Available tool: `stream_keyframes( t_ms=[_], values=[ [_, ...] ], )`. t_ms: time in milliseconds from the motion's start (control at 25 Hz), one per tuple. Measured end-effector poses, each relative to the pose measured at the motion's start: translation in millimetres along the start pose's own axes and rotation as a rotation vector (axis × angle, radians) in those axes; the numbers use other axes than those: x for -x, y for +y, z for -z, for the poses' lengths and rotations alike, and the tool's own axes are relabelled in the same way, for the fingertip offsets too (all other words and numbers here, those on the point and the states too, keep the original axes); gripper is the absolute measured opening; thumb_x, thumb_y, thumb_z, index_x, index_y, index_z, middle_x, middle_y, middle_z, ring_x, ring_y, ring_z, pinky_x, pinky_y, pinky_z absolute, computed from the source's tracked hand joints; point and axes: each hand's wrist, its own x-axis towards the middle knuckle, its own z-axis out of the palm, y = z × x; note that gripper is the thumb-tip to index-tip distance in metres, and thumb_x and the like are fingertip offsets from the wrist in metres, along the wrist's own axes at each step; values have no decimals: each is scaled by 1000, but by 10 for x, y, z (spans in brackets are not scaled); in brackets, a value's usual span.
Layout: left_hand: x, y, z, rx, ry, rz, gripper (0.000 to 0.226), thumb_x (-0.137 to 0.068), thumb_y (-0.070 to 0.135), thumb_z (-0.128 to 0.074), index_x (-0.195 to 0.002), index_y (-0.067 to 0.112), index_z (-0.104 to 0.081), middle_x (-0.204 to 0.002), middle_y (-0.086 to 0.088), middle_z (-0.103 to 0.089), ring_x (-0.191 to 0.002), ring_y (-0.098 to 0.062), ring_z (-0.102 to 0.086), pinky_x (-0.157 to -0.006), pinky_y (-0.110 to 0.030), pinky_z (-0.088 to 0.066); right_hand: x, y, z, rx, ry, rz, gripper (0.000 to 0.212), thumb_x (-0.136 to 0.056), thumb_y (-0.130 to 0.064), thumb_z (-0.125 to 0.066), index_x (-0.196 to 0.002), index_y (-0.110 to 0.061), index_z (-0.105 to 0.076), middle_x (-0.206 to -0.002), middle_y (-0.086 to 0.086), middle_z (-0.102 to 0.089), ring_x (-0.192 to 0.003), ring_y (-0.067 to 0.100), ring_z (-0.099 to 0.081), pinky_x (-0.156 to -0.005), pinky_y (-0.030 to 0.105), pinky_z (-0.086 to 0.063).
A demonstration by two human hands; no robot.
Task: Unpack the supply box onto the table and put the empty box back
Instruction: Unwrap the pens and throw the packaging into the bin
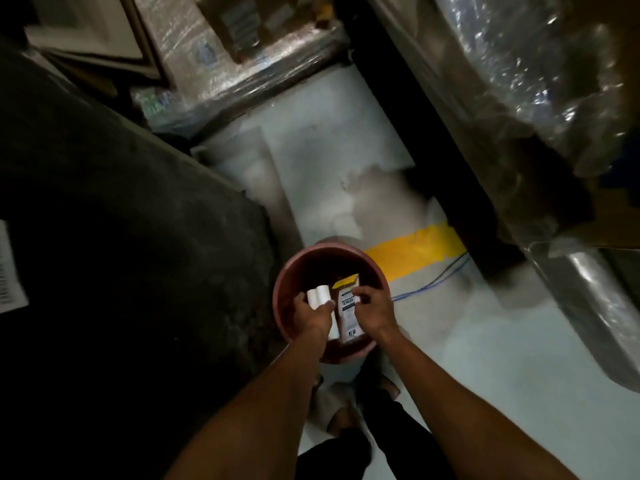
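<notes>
Dim and blurred throughout – print on the carton (349, 315) unreadable, bucket (287, 271) floor lost in shadow, near end of the carton hidden behind the wrists. Standing in a round reddish bucket on the pale floor (485, 358), beside a yellow stripe (415, 251). Carton white, long axis running from near rim toward far rim, its yellow flap (346, 281) at the far end. Lying between both hands, just right of the left hand (311, 315), under the right. Left hand curled round two white rolls (318, 295), side by side, ends pointing up and away. Right hand (372, 311) pinching the carton's upper edge with bent fingers – thumb not visible. Dark mass at left indistinct; wrapped goods at right cut off by the frame
</notes>
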Motion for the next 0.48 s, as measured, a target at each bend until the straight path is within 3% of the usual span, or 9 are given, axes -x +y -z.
stream_keyframes(
  t_ms=[160, 320, 400, 480],
  values=[
    [-143, -149, 51, -80, 14, 13, 60, -86, 11, -67, -141, 11, -42, -136, -11, -54, -125, -32, -53, -109, -41, -40, -113, 141, -102, 31, -63, 5, 33, -88, 1, -51, -113, -11, -69, -121, 11, -68, -117, 30, -60, -102, 37, -46],
    [95, -136, 84, 21, 47, 36, 35, -85, 5, -64, -120, 4, -61, -124, -23, -63, -115, -38, -59, -103, -45, -46, 281, -67, 114, 15, -28, -4, 36, -89, 4, -48, -117, -5, -68, -124, 10, -66, -120, 26, -57, -100, 26, -40],
    [440, 100, 145, 32, 51, -1, 24, -87, 4, -60, -110, 1, -67, -118, -23, -66, -111, -38, -60, -100, -43, -48, 501, -219, 248, -15, -1, -31, 32, -87, -6, -52, -111, -17, -71, -120, 8, -69, -114, 28, -61, -100, 34, -47],
    [825, 378, 245, 18, 33, -78, 22, -88, 4, -56, -105, 2, -71, -114, -22, -68, -109, -39, -61, -97, -42, -49, 548, -166, 297, -66, 4, -17, 26, -79, -22, -52, -93, -36, -70, -110, 9, -72, -104, 34, -67, -93, 47, -53]
  ],
)
